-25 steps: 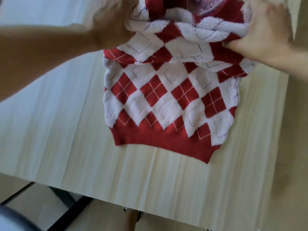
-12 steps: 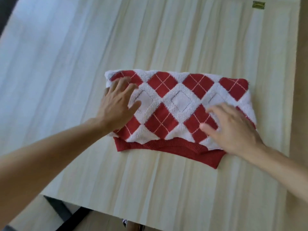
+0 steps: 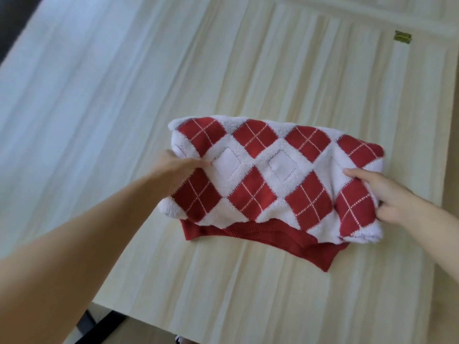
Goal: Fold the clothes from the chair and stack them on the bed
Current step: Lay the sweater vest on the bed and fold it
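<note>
A red and white argyle knitted sweater (image 3: pixel 270 180) lies folded in half on a pale wooden table (image 3: pixel 124 120), its red ribbed hem sticking out along the near edge. My left hand (image 3: pixel 178 170) grips the sweater's left side, thumb on top and fingers tucked under the fabric. My right hand (image 3: pixel 387 194) holds the right side the same way, its fingers hidden beneath the knit. The near edge of the folded sweater is raised slightly off the table between my hands.
A small green sticker (image 3: pixel 402 37) sits on the table at the far right. The table's near edge runs across the bottom, with a dark frame leg (image 3: pixel 99 324) below it. A dark strip shows at the top left corner.
One second ago I held the sweater up, folding its top over. Half a second ago both palms pressed flat on the folded sweater. Now both hands grip its sides and lift it.
</note>
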{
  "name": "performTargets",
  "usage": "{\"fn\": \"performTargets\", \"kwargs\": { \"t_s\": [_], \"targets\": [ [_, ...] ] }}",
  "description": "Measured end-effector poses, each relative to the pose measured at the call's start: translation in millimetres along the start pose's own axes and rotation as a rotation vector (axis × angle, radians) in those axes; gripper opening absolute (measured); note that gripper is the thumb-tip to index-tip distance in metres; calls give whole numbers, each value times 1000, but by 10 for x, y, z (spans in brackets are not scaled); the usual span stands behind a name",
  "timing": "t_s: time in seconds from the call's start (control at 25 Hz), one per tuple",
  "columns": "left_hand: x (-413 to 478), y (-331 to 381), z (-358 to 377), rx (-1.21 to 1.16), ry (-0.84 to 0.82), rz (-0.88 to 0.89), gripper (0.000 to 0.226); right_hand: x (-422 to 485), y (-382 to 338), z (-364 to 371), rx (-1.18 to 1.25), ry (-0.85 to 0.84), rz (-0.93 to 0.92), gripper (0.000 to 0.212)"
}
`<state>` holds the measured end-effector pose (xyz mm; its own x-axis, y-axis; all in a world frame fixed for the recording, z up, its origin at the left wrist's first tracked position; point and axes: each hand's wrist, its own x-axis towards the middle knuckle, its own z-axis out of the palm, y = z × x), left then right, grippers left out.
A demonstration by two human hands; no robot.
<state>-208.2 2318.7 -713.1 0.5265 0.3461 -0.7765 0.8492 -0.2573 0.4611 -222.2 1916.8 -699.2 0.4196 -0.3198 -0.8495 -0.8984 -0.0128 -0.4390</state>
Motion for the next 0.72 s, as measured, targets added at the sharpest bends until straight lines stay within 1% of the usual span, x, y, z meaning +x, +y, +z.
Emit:
{"fn": "performTargets", "kwargs": {
  "t_s": [0.04, 0.08, 0.12, 0.16, 0.2, 0.24, 0.36, 0.52, 0.64, 0.72],
  "targets": [
    [-38, -17, -144, -36, -52, -9, 80, -100, -102, 62, -11, -110, 22, 98],
    [-89, -40, -278, -61, -78, 21, 70, -203, -212, 142, -36, -184, 24, 103],
    [-158, -80, -448, -98, -82, 68, 57, -344, -357, 312, -77, -242, -14, 101],
    [-215, -146, -644, -141, -69, 122, 45, -492, -512, 549, -111, -289, -71, 88],
    [-269, -216, -801, -179, -34, 174, 38, -640, -646, 798, -133, -322, -149, 70],
    [-326, -299, -1010, -221, 24, 214, 38, -796, -801, 1121, -177, -366, -238, 58],
    [-428, -672, -1804, -354, 237, 243, 51, -1158, -1204, 2262, -389, -372, -458, 53],
    [-400, -1277, -2864, -467, 509, 139, 63, -1540, -1703, 3780, -576, -325, -730, 35],
    [-229, -1767, -3549, -613, 603, 50, 72, -1829, -2028, 4899, -753, -265, -978, 32],
    [-42, -2062, -3864, -653, 634, -17, 75, -1948, -2167, 5514, -857, -207, -1113, 35]
  ]
}}
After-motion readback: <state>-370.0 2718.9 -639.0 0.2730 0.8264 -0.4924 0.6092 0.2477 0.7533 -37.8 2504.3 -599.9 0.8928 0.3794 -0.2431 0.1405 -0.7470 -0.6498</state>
